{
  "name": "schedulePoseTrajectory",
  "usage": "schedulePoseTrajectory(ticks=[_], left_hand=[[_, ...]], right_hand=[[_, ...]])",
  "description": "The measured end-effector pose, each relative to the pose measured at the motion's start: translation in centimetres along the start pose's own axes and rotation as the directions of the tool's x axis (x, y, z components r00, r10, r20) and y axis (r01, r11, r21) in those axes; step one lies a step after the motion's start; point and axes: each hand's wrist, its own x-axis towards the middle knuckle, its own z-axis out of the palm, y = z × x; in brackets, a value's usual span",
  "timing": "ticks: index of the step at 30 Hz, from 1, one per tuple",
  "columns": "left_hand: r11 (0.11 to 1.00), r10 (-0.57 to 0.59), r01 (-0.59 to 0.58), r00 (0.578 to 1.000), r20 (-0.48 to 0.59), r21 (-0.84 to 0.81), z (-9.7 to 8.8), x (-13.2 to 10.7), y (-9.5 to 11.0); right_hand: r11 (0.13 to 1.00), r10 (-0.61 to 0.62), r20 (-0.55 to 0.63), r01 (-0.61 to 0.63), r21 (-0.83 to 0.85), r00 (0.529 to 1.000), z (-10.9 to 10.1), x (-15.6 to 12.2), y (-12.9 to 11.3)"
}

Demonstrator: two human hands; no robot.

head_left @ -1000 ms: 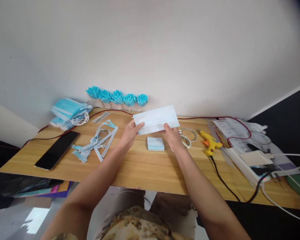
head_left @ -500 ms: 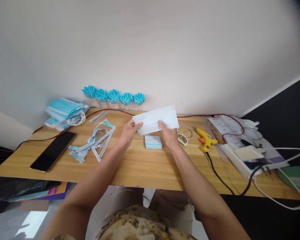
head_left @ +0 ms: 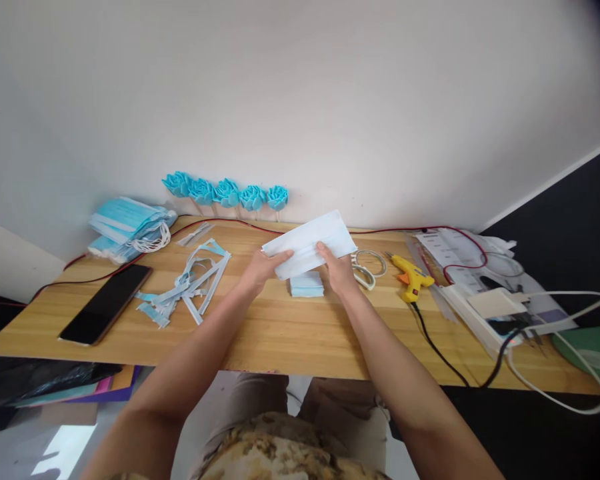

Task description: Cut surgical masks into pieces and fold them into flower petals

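Between my two hands is a pale blue-white rectangle of face mask fabric (head_left: 310, 241), opened out and held tilted above the table. My left hand (head_left: 266, 267) grips its left end, thumb on top and fingers hidden beneath. At the lower right part, my right hand (head_left: 334, 265) pinches it the same way, with the thumb on the near face. Just below the fabric, partly covered by it, a small stack of folded mask pieces (head_left: 307, 287) lies on the wooden table (head_left: 280, 340). Scissors with white handles (head_left: 364, 277) lie beside my right hand.
Several blue fabric flowers on sticks (head_left: 227, 192) lean against the wall. To the left are a pile of masks (head_left: 125, 223), a phone (head_left: 106, 303) and cut strips (head_left: 190, 283). To the right are a tape roll (head_left: 380, 253), a yellow glue gun (head_left: 411, 279) and a power strip (head_left: 475, 320).
My left thumb has slid inward over the fabric. The fabric's left end has dipped toward the table, covering the top of the folded stack a little more.
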Motion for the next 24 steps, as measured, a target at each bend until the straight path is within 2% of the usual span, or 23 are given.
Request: schedulePoseTrajectory(ticks=[4,8,10,12,14,15,16,17,18,19,20,21,22,23,24], left_hand=[[0.996,-0.002,0.003,1.0,-0.008,0.089,0.2,-0.5,0.0],[0.965,-0.028,0.033,0.999,-0.024,0.261,-0.2,0.1,-0.4],[0.936,0.052,-0.043,0.998,-0.018,0.348,-0.6,0.5,0.2],[0.874,0.21,-0.189,0.978,0.003,0.447,-0.8,-0.1,2.0],[0.731,0.404,-0.371,0.912,0.074,0.573,-0.7,-2.3,4.8],[0.656,0.466,-0.441,0.875,0.131,0.613,-0.5,-4.0,6.3],[0.595,0.473,-0.481,0.857,0.203,0.644,-0.1,-6.1,7.6],[0.536,0.443,-0.526,0.841,0.311,0.661,0.3,-8.4,8.6],[0.53,0.367,-0.58,0.815,0.449,0.619,0.7,-10.6,9.0],[0.571,0.241,-0.604,0.771,0.59,0.556,1.0,-12.7,8.7],[0.632,0.075,-0.593,0.687,0.722,0.499,1.2,-14.4,7.7],[0.69,-0.082,-0.553,0.581,0.81,0.467,1.2,-15.7,5.9],[0.724,-0.202,-0.507,0.493,0.846,0.468,0.9,-16.6,3.6],[0.738,-0.282,-0.464,0.447,0.849,0.49,0.4,-17.1,0.8],[0.742,-0.351,-0.42,0.421,0.837,0.522,-0.4,-17.1,-2.2]], right_hand=[[0.999,0.03,-0.009,-0.03,-0.02,1.0,0.1,-0.1,-0.2],[0.999,0.018,-0.05,-0.02,-0.031,0.999,0.2,0.1,-0.3],[1.0,0.006,-0.074,-0.007,-0.015,0.997,0.0,0.3,-0.2],[1.0,0.0,-0.112,0.002,0.014,0.994,-0.2,0.5,-0.1],[0.998,-0.001,-0.12,0.008,0.058,0.993,-0.5,0.8,0.0],[0.997,0.002,-0.112,0.008,0.082,0.994,-0.6,0.9,0.0],[0.995,0.005,-0.107,0.006,0.099,0.994,-0.7,0.9,0.0],[0.994,0.008,-0.111,0.004,0.109,0.994,-0.7,1.0,0.1],[0.994,0.013,-0.125,0.0,0.11,0.992,-0.7,1.0,0.1],[0.995,0.02,-0.145,-0.005,0.102,0.989,-0.6,1.0,0.1],[0.996,0.025,-0.163,-0.01,0.092,0.986,-0.5,1.0,0.1],[0.996,0.024,-0.175,-0.01,0.084,0.984,-0.4,1.0,0.2],[0.997,0.021,-0.174,-0.007,0.082,0.985,-0.3,0.9,0.2],[0.996,0.016,-0.166,-0.001,0.086,0.986,-0.2,0.9,0.2],[0.996,0.01,-0.157,0.005,0.091,0.987,-0.1,0.8,0.3]])
